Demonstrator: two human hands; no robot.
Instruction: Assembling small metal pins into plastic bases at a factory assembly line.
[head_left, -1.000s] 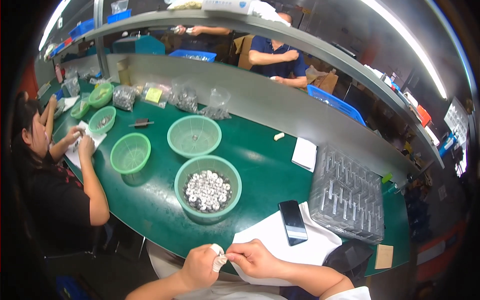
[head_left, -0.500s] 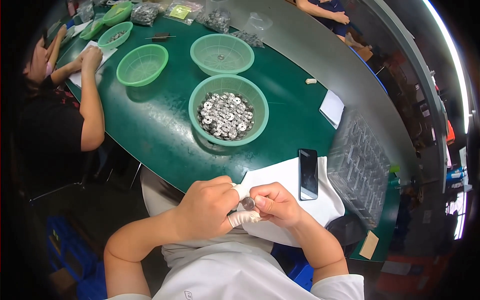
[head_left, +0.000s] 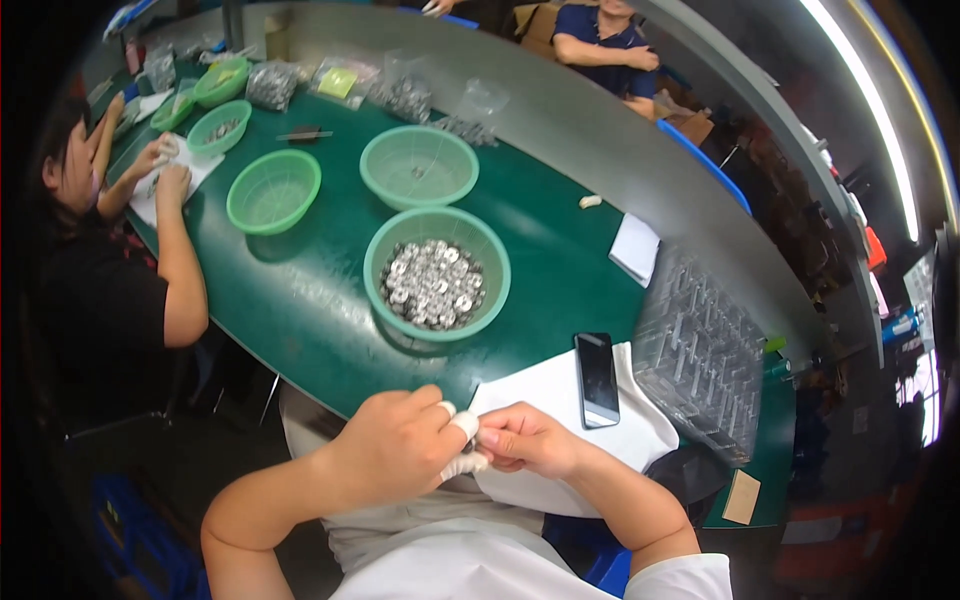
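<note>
Close in front of my body, my left hand [head_left: 392, 448] and my right hand [head_left: 530, 440] meet, both with fingers closed. Between their fingertips is a small round metal part [head_left: 470, 447], mostly hidden by the fingers. White finger cots cover some fingertips of my left hand. My right thumb and forefinger pinch the part from the other side. Beyond my hands stands a green plastic basket [head_left: 499, 310] with a heap of similar shiny metal discs [head_left: 432, 285]. A white cloth [head_left: 535, 375] lies on the table beside and under my right hand.
A phone [head_left: 597, 380] rests on the cloth, left of a clear plastic tray stack [head_left: 700, 350]. Farther off are a basket with one part [head_left: 385, 165], a green basket [head_left: 270, 190] and bagged parts [head_left: 405, 98]. At the left, a co-worker's arm [head_left: 178, 260] reaches over the green table [head_left: 330, 310].
The view has tilted up, so the table sits lower in it. The metal part's round face showed between my fingertips before; now fingers mostly cover it.
</note>
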